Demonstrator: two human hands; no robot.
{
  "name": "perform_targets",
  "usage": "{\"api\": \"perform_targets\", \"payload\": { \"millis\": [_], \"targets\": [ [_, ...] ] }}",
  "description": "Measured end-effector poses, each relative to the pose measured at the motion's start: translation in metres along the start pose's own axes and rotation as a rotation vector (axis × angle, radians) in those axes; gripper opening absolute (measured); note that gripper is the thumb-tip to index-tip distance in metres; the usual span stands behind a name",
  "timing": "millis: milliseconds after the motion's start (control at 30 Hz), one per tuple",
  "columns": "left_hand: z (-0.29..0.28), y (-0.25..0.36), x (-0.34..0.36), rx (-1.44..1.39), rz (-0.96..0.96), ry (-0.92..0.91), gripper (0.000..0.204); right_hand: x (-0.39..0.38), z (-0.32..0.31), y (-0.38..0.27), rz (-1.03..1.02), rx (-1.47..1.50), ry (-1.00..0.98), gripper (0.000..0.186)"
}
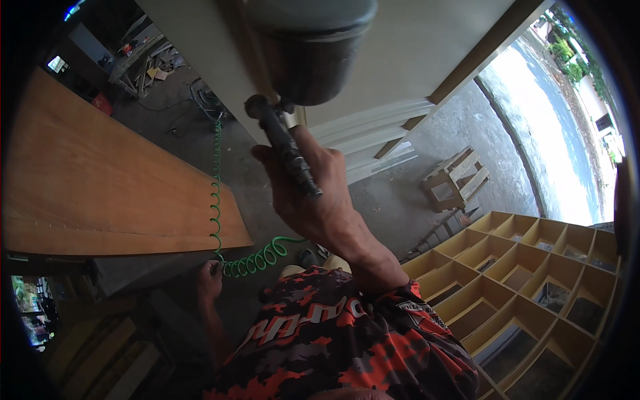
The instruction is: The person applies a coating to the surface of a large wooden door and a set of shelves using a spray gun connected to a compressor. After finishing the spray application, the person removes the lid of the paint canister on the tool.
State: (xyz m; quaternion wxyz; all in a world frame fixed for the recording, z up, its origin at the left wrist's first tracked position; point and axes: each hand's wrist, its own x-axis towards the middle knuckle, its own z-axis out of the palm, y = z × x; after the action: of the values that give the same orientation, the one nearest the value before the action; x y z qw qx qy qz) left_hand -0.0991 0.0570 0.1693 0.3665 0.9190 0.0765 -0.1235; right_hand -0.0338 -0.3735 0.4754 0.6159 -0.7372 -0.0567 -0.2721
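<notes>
My right hand (pixel 317 190) is wrapped round a dark spray gun (pixel 283 140), raised in front of me near a large pale panel (pixel 407 47). A worn, round cup (pixel 307 67) sits at the gun's far end and covers part of the panel. Low on the left, my left hand (pixel 211 279) is closed on a green coiled hose (pixel 257 261). One stretch of the hose runs away from that hand across an orange-brown wooden board; another stretch loops toward my body. Where the hose meets the gun is hidden.
The wooden board (pixel 100 167) spans the left side. A yellowish compartmented shelf (pixel 513 277) fills the lower right. Beyond it, a small wooden stool (pixel 457 179) stands on the concrete floor (pixel 493 140). Scrap wood (pixel 157 67) is piled at the far left.
</notes>
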Motion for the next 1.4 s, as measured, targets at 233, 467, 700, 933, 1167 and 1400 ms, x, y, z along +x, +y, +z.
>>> {"api": "perform_targets", "payload": {
  "millis": [233,467,700,933,1167,1400],
  "targets": [
    [-0.003,-0.013,0.008,-0.062,-0.020,-0.054,0.026,-0.004,0.037,-0.001,-0.120,0.069,-0.060,0.024],
    [0.010,-0.009,0.009,-0.050,0.037,-0.008,0.026,0.001,0.020,-0.014,-0.025,-0.026,-0.230,0.018],
    [0.005,0.021,0.014,-0.221,0.074,0.020,0.029,0.013,0.013,-0.008,0.285,-0.078,0.043,0.017],
    [-0.019,0.035,0.017,-0.311,0.055,-0.023,0.031,0.037,-0.003,-0.011,0.312,-0.274,0.285,0.045],
    [-0.029,0.060,0.014,-0.382,0.000,-0.047,0.030,0.063,-0.055,0.011,0.230,-0.246,0.320,0.041],
    [-0.025,0.094,0.012,-0.417,0.007,-0.131,0.029,0.084,-0.108,0.017,0.192,-0.316,0.460,0.036]
  ]
}}
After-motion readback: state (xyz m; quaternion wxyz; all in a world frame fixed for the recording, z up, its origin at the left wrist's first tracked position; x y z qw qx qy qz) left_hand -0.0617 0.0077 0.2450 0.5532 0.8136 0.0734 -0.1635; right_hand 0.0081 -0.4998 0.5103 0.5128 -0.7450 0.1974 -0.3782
